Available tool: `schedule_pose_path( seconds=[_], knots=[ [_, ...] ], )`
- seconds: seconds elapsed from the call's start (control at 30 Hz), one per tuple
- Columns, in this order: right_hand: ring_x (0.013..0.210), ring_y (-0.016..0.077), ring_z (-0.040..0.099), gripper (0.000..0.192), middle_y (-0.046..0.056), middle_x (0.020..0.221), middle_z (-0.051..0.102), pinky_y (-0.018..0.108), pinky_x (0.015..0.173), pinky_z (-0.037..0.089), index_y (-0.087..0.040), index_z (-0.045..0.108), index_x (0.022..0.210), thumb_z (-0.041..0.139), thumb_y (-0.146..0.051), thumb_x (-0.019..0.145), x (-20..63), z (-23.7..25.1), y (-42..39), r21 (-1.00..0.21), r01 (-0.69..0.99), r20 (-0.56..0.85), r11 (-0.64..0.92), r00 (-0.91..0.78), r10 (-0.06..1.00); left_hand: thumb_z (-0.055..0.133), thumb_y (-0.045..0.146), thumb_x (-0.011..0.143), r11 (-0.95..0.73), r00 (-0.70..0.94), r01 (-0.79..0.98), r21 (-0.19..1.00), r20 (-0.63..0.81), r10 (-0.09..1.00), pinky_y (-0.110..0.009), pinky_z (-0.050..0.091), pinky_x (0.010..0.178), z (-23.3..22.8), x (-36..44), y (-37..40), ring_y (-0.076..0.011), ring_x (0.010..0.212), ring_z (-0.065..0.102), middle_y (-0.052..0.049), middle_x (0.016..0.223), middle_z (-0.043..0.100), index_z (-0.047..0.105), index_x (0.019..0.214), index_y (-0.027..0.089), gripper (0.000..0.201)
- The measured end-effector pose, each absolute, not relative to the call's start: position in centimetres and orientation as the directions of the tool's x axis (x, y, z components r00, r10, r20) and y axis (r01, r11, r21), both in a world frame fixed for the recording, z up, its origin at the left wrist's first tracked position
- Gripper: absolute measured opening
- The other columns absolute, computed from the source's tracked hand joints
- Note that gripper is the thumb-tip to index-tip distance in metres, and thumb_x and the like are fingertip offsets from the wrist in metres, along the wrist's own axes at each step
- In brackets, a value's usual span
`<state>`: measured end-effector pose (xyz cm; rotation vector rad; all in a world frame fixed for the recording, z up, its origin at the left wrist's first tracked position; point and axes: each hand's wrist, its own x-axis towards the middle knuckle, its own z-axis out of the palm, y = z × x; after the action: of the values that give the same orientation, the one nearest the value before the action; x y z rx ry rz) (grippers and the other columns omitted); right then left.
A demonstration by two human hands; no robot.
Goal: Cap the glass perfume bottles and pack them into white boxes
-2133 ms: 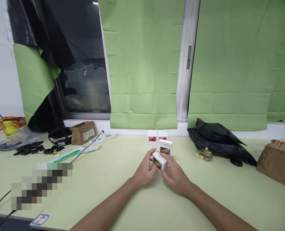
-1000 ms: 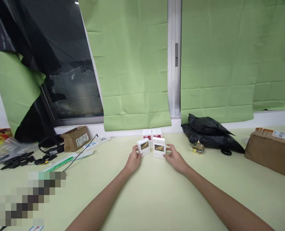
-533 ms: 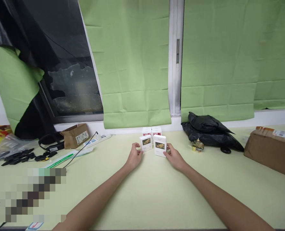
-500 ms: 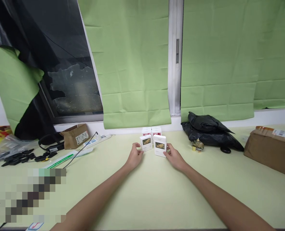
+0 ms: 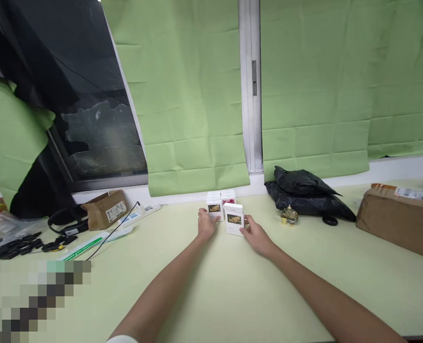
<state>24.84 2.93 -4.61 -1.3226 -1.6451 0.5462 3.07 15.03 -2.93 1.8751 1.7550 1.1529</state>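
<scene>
Two white picture-fronted cartons (image 5: 234,224), just below center frame, are pinched between thumb and fingers, one in the left hand (image 5: 207,225), one in the right hand (image 5: 257,235); a red-labeled carton (image 5: 229,200) sits just behind them.

From where I stand, the left hand (image 5: 207,226) and right hand (image 5: 257,235) are bare. The left arm (image 5: 166,286) has a curved white sleeve edge (image 5: 122,339) around it, well above the wrist.

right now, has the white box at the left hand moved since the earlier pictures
Yes: judged against the green curtain, the white box at the left hand has moved farther back, closer to the curtain's lower edge.
</scene>
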Motion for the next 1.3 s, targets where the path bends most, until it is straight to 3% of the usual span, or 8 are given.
schedule_pose_path(
  seconds=[0.13,0.43,0.6,0.8,0.87,1.1,1.3],
  knots=[
    [0.086,0.0206,0.066,0.042,0.007,0.126,0.070,0.034,0.080,0.049,-0.025,0.049,0.137,0.052,-0.035,0.096,24.8,-4.6,2.9,-0.797,0.515,0.377,0.317,0.012,0.926,0.079,0.036,0.086,-0.178,-0.069,0.698,0.693,0.312,0.948,-0.041,0.046,0.100,-2.8,2.6,15.8,-0.0338,0.128,0.059,-0.019,0.133,0.061,0.045,0.120,0.020,0.050],
    [0.087,0.0206,0.066,0.041,0.007,0.127,0.069,0.034,0.080,0.049,-0.025,0.049,0.136,0.053,-0.036,0.097,24.9,-4.3,2.7,-0.799,0.512,0.374,0.315,0.013,0.927,0.072,0.037,0.092,-0.190,-0.030,0.678,0.710,0.285,0.958,-0.036,0.049,0.095,-3.1,1.1,15.9,-0.0291,0.117,0.069,-0.015,0.122,0.075,0.061,0.113,0.020,0.030],
    [0.083,0.0201,0.066,0.040,0.007,0.126,0.070,0.035,0.080,0.050,-0.025,0.050,0.135,0.054,-0.035,0.097,24.9,-4.4,2.9,-0.799,0.510,0.378,0.318,0.015,0.926,0.084,0.057,0.076,-0.176,-0.079,0.633,0.754,0.289,0.954,-0.042,0.047,0.101,-2.8,1.2,15.6,-0.0356,0.131,0.062,-0.022,0.138,0.066,0.050,0.133,0.019,0.077],
    [0.088,0.0209,0.067,0.039,0.007,0.128,0.069,0.036,0.084,0.051,-0.026,0.050,0.135,0.053,-0.035,0.097,24.9,-4.3,2.8,-0.820,0.467,0.374,0.332,-0.003,0.927,0.084,0.066,0.070,-0.180,-0.126,0.618,0.766,0.322,0.938,-0.045,0.047,0.102,-1.9,3.7,15.1,-0.0376,0.130,0.061,-0.026,0.147,0.057,0.030,0.147,0.018,0.106],
    [0.092,0.0212,0.068,0.038,0.007,0.130,0.069,0.036,0.086,0.051,-0.026,0.050,0.135,0.053,-0.034,0.098,25.0,-4.3,2.7,-0.827,0.445,0.376,0.343,-0.015,0.927,0.084,0.063,0.072,-0.162,-0.158,0.591,0.790,0.310,0.938,-0.045,0.049,0.100,-1.8,4.8,14.8,-0.0371,0.129,0.062,-0.025,0.145,0.059,0.028,0.147,0.018,0.103],
    [0.085,0.0196,0.067,0.039,0.007,0.129,0.069,0.035,0.082,0.052,-0.025,0.051,0.134,0.054,-0.034,0.097,25.3,-4.6,3.1,-0.836,0.433,0.371,0.338,-0.010,0.929,0.083,0.049,0.078,-0.123,-0.211,0.592,0.797,0.300,0.930,-0.042,0.053,0.094,-1.6,5.8,14.6,-0.0345,0.122,0.067,-0.021,0.131,0.067,0.043,0.128,0.020,0.070],
    [0.087,0.0198,0.066,0.038,0.006,0.129,0.069,0.035,0.083,0.052,-0.025,0.053,0.133,0.055,-0.034,0.097,25.4,-4.8,3.3,-0.837,0.426,0.375,0.345,-0.014,0.927,0.083,0.050,0.079,-0.134,-0.198,0.614,0.778,0.315,0.928,-0.046,0.053,0.094,-1.8,5.2,14.7,-0.0370,0.122,0.066,-0.021,0.130,0.067,0.043,0.125,0.021,0.068]
  ],
)
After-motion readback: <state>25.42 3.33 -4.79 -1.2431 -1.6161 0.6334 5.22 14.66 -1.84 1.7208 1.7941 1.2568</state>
